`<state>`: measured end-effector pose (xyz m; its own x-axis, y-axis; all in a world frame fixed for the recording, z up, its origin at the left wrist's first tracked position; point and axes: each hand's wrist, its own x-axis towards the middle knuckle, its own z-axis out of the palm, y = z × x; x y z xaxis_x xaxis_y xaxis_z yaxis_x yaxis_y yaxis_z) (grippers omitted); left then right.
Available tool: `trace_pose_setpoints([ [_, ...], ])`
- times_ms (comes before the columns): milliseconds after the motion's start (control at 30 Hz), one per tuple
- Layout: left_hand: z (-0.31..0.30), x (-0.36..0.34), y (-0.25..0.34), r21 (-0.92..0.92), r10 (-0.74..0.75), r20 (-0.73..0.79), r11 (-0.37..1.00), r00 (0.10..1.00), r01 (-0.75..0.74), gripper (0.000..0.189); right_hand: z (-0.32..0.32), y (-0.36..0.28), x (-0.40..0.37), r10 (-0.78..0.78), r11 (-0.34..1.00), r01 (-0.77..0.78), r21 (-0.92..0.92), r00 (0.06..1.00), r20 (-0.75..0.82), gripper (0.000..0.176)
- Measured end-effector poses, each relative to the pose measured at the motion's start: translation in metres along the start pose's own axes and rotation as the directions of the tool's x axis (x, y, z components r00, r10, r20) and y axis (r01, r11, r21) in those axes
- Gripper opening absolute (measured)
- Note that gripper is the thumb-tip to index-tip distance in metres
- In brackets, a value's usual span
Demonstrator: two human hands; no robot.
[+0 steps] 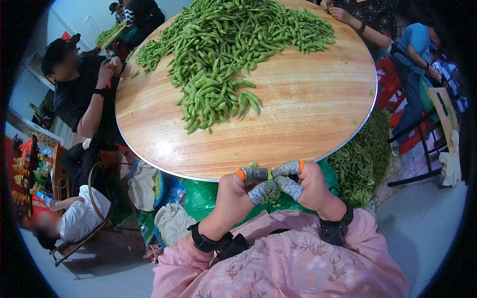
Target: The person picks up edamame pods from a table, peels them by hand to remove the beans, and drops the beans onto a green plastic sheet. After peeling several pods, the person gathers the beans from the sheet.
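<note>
My left hand (233, 193) and my right hand (315, 188) meet at the table's near edge, fingertips pinched together around a green soybean pod (270, 174). Grey knitted finger covers with orange bands wrap the thumbs and forefingers. Most of the pod is hidden between the fingers. Just below them, small shelled beans (272, 199) lie on green plastic (201, 198) at my lap. One loose bean (253, 164) rests on the table edge by my left thumb. Farther off, a large heap of soybean pods (218, 54) covers the back and middle of the round wooden table (308, 109).
On the left, a person in black (82, 94) sits at the table; another in white (84, 218) sits in a chair. A co-worker's hand (340, 15) shows at the far right edge. More pods (360, 154) are piled below the table's right side. Cloth-covered tubs (144, 186) stand left.
</note>
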<state>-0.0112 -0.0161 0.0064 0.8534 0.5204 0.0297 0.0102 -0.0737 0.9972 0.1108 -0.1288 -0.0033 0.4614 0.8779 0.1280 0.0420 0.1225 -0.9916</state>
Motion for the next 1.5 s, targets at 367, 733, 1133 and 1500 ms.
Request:
trace_pose_setpoints([
  [367, -0.006, 0.004, 0.002, -0.149, -0.173, 0.178, 0.968, 0.969, 0.201, 0.014, -0.006, 0.003, 0.002, 0.048, 0.998, -0.051, 0.020, 0.987, 0.156, 0.008],
  [733, -0.001, 0.001, -0.016, -0.101, -0.065, 0.144, 0.992, 0.987, 0.081, 0.019, -0.029, -0.009, -0.006, 0.032, 0.932, -0.003, -0.362, 0.997, 0.075, 0.016],
  [1133, -0.041, 0.105, 0.028, 0.877, 0.290, 0.362, 0.216, 0.886, -0.429, 0.042, -0.142, 0.009, -0.074, 0.184, 0.651, -0.419, -0.633, 0.896, -0.404, 0.018],
  [1500, -0.057, 0.144, -0.004, 0.900, 0.238, 0.426, -0.009, 0.873, -0.437, 0.013, -0.082, 0.004, -0.028, 0.135, 0.976, -0.172, -0.133, 0.959, -0.250, 0.017],
])
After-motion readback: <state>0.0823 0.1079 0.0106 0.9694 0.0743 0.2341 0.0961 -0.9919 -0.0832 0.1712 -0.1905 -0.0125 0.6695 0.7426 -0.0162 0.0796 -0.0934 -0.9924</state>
